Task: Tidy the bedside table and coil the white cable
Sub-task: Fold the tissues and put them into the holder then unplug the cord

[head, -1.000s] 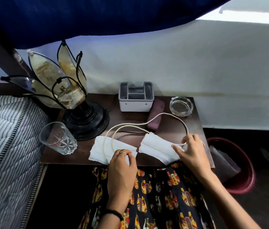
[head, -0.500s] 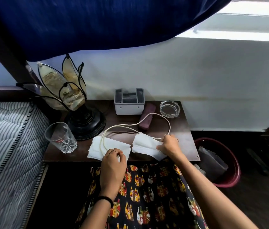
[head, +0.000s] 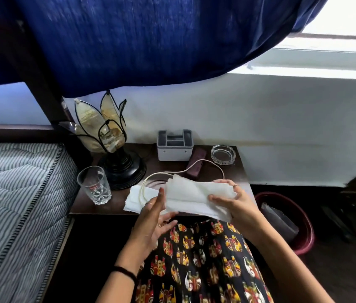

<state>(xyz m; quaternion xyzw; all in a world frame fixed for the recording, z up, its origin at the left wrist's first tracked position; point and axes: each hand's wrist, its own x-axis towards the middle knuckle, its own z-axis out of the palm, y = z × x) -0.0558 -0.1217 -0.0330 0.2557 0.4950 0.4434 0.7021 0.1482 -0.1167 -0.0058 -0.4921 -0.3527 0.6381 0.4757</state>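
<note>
My right hand (head: 233,202) grips a folded stack of white tissues (head: 194,193) and holds it lifted above the front edge of the dark wooden bedside table (head: 240,171). My left hand (head: 153,217) is open at the stack's left end, fingers spread, touching its lower edge. A second stack of white tissues (head: 135,199) lies flat on the table. The white cable (head: 166,174) runs in a loose loop across that stack and back over the table, behind the lifted tissues.
On the table stand a petal-shaped lamp (head: 115,158), a drinking glass (head: 95,185), a grey-and-white organiser box (head: 174,145), a maroon case (head: 196,164) and a glass ashtray (head: 223,154). A striped mattress (head: 13,204) lies left, a red bin (head: 290,219) right.
My right hand let go of the cable and lifted the right tissue stack off the table. My left hand left the other stack and came up to the lifted one.
</note>
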